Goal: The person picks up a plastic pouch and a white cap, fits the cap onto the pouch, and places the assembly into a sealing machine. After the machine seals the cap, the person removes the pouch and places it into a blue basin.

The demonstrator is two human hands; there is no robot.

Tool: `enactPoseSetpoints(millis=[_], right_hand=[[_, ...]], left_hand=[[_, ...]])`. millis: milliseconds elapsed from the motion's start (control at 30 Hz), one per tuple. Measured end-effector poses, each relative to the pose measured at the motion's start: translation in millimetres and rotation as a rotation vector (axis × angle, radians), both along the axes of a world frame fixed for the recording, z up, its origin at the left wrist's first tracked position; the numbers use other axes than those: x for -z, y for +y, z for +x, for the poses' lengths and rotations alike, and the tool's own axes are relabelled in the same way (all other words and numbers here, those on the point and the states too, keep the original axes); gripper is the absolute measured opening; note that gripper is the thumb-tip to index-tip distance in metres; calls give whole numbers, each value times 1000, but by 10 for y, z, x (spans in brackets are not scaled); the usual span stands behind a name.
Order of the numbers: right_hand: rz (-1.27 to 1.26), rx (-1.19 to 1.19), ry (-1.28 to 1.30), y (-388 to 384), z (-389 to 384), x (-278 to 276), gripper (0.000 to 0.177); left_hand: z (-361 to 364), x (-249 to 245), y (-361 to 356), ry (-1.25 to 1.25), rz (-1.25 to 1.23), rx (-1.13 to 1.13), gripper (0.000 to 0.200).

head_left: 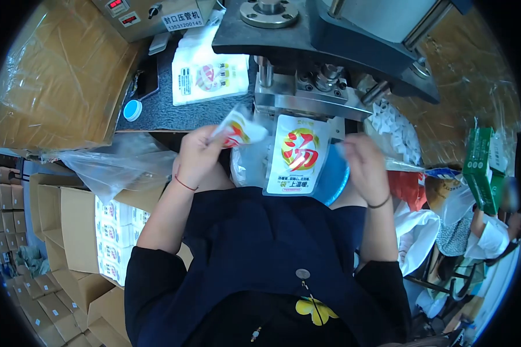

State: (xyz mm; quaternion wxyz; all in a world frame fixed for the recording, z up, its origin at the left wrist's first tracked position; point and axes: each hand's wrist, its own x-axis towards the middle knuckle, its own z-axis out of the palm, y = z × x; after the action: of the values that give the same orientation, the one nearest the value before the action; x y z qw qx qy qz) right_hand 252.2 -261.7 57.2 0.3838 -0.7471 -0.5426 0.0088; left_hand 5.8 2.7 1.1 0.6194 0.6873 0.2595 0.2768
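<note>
The fingers point(209, 137) of the left hand point(198, 156) are curled shut around a small pouch point(239, 128), which is held by its lower end and tilted to the right. The small pouch is white with red and yellow print and looks a bit crumpled. Just beside it, a big pouch point(298, 155) is seen upright, with its top right under the metal press point(307, 95). It is white, with a large red sign on a yellow patch and small print lower down. The fingers point(353, 149) of the right hand point(366, 168) are bent close together at the right edge of the big pouch. Whether that edge is gripped cannot be told. A blue round thing point(336, 182) is partly hidden behind the big pouch.
</note>
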Motion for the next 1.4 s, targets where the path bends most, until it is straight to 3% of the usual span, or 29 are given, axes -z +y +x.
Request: enactPoseSetpoints(millis=[67, 100, 133, 200, 333, 433, 533, 667, 767, 900, 933, 1033, 1067, 1133, 1167, 1267, 1367, 1400], right_hand=[[15, -167, 143, 193, -192, -132, 17], [71, -149, 170, 267, -235, -171, 17], [126, -132, 196, 336, -260, -203, 17], [155, -134, 178, 411, -282, -218, 16], [26, -174, 77, 359, -192, -238, 13], [-181, -261, 114, 184, -51, -321, 13], [-186, -287, 238, 107, 24, -326, 22], [-219, 230, -360, -81, 534, -179, 28], [-317, 206, -398, -224, 796, 89, 25], [-345, 212, -244, -245, 919, 294, 28], [-295, 245, -274, -271, 942, 367, 30], [-229, 332, -322, -342, 1067, 494, 37], [-250, 351, -262, -330, 1019, 446, 38], [-296, 381, -146, -292, 923, 311, 38], [-204, 343, -347, -348, 962, 377, 37], [-101, 525, -10, -376, 752, 148, 37], [-85, 520, 77, -427, 608, 11, 30], [-114, 543, 114, -431, 521, -35, 29]], left_hand=[[40, 29, -137, 138, 226, 136, 17], [123, -51, -318, 157, 153, 139, 14], [162, -36, -398, 221, 279, 181, 16], [283, -87, -601, 223, 243, 275, 20], [404, -65, -906, 99, -374, 487, 32], [453, -63, -1035, 124, -657, 669, 33], [515, 42, -1135, 98, -780, 781, 32], [623, 76, -949, 49, -788, 656, 35], [764, -30, -650, 20, -863, 576, 33], [833, 61, -545, 40, -875, 565, 34], [813, -9, -581, -48, -688, 449, 37], [781, 57, 68, 169, 405, -195, 54], [749, -68, 291, 92, 772, -411, 60], [686, 80, 772, 358, 1223, -353, 66], [584, 208, 825, 575, 1284, -168, 64], [244, -44, 335, 483, 1354, 62, 55], [-16, 223, 234, 331, 1053, 53, 39], [-36, 105, 171, 356, 1039, -69, 29]])
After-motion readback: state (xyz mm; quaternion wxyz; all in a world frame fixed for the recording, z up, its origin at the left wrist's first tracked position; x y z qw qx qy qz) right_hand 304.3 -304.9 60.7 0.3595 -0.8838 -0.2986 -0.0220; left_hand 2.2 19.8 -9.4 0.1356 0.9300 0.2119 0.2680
